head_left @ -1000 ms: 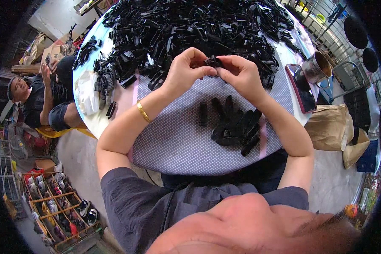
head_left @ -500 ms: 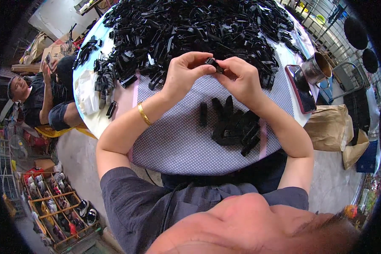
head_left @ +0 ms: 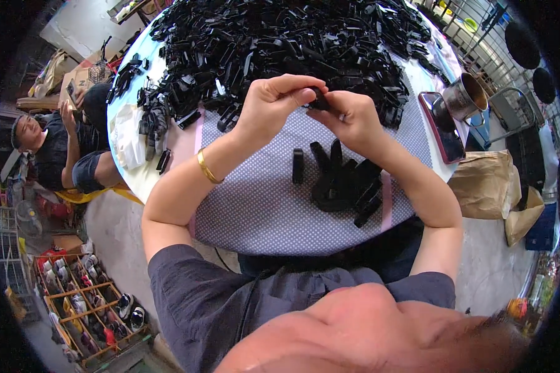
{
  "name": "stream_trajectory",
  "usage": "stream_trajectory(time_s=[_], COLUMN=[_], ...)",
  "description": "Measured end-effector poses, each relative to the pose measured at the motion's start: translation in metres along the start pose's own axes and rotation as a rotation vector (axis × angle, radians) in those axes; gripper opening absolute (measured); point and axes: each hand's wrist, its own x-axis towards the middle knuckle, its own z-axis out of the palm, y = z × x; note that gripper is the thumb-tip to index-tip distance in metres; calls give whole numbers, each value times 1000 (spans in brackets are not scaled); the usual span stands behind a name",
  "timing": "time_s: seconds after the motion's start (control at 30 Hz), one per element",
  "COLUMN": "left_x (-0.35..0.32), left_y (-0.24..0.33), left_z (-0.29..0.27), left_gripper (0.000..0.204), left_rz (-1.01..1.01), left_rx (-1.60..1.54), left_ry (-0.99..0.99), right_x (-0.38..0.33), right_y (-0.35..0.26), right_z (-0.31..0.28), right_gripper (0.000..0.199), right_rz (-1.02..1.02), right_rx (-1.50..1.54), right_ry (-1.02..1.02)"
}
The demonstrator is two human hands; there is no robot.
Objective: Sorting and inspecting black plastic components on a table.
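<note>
Between my two hands, over the near edge of a big heap of black parts (head_left: 274, 50), is one small black part (head_left: 318, 99); its exact kind is too small to make out. My left hand (head_left: 274, 102), with a gold bangle at the wrist, pinches it from the left. From the right, my right hand (head_left: 348, 115) grips it with thumb and fingers. Below my right hand lies a small cluster of black parts (head_left: 342, 186) on the dotted cloth (head_left: 255, 205). One more black part (head_left: 298, 165) stands alone just left of that cluster.
At the table's right edge lie a phone (head_left: 442, 127) and a metal mug (head_left: 463, 99). White cloth or gloves (head_left: 130, 137) rest at the left edge. Another person (head_left: 62, 143) sits to the left. A shoe rack (head_left: 87, 304) and brown paper bags (head_left: 485, 183) flank the table.
Both hands have turned the small black part slightly and my fingers have shifted on it. The heap and the small cluster look the same.
</note>
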Motion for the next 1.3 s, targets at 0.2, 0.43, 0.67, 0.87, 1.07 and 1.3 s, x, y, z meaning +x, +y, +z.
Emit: stream_trajectory(time_s=[0.2,0.43,0.67,0.87,1.07,1.3], left_x=[1,-34,-9,-2,-1,-2], left_y=[16,9,-16,-42,-15,-29], left_z=[-1,35,5,8,11,3], left_gripper=[24,33,26,29,28,36], left_rz=[-60,329,275,320,-212,-360], left_rx=[227,527,796,886,595,-36], left_ry=[-40,-465,-176,-375,-261,-59], right_x=[14,5,6,11,1,15], right_y=[9,27,14,22,18,8], right_z=[-35,-11,-12,-64,-41,-35], right_gripper=[28,19,20,26,26,21], right_rz=[35,-131,40,27,-50,109], right_rx=[-33,-520,-158,-366,-736,171], right_ry=[-229,-74,-266,-377,-449,59])
